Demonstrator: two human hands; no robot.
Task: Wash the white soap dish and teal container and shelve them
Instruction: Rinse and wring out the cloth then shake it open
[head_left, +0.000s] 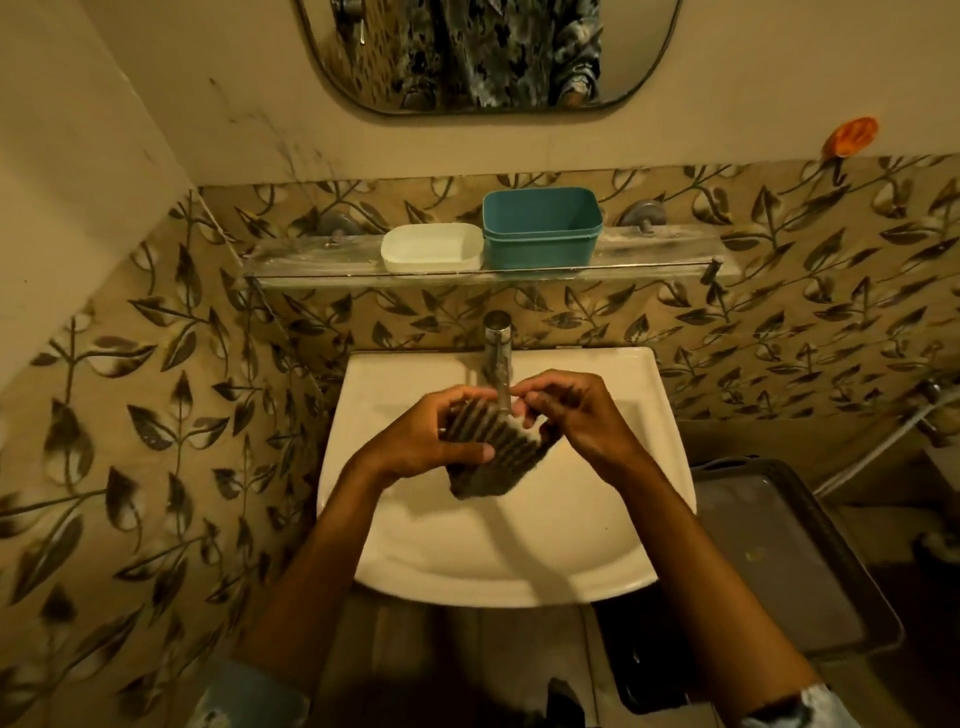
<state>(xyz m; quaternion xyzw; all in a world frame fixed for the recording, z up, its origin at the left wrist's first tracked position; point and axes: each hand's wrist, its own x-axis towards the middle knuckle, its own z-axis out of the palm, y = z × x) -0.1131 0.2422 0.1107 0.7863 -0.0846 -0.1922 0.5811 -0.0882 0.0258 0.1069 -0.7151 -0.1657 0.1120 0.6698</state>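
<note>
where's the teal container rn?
In the head view, the teal container stands on the glass shelf above the tap, right of centre, touching the white soap dish on its left.

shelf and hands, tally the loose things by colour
white: 1, the soap dish on the glass shelf
teal: 1, the container beside it on the shelf
dark grey: 1, the ridged scrub pad held by left hand and right hand
total: 3
</note>
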